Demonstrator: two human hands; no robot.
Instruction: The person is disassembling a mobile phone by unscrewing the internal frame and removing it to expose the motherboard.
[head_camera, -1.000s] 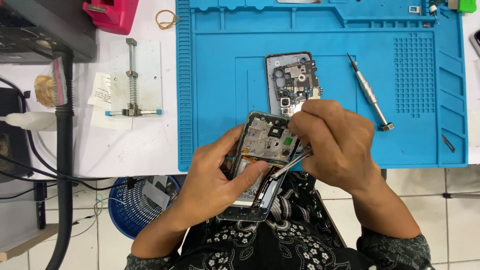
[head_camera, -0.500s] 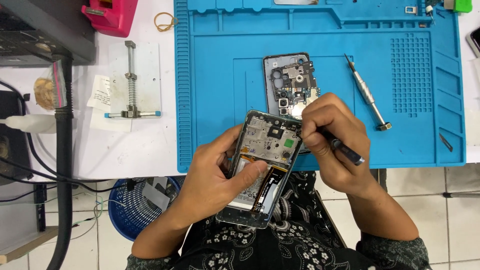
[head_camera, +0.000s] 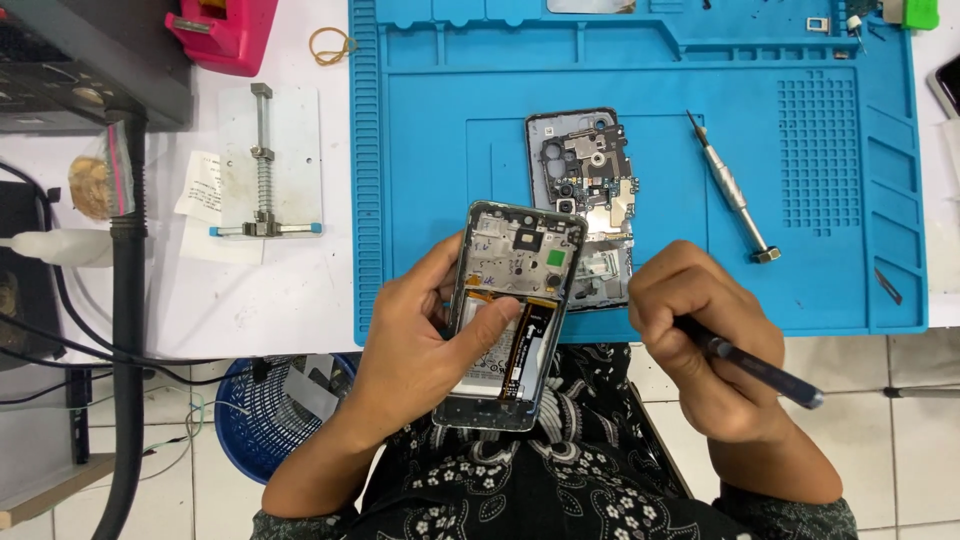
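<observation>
Presently the left hand (head_camera: 425, 345) grips an opened grey smartphone frame with exposed battery and boards (head_camera: 515, 310), long axis running away from the body, over the blue silicone work mat's (head_camera: 430, 150) near edge; right hand (head_camera: 700, 335), just right of the frame, is closed on a dark pen-shaped tool (head_camera: 765, 372)

On the mat (head_camera: 430, 160) lies a phone cover (head_camera: 585, 190), the screwdriver (head_camera: 730, 190) to its right. Left of the mat lies a clamp plate (head_camera: 265, 165). A basket (head_camera: 265, 420) stands below the table.
</observation>
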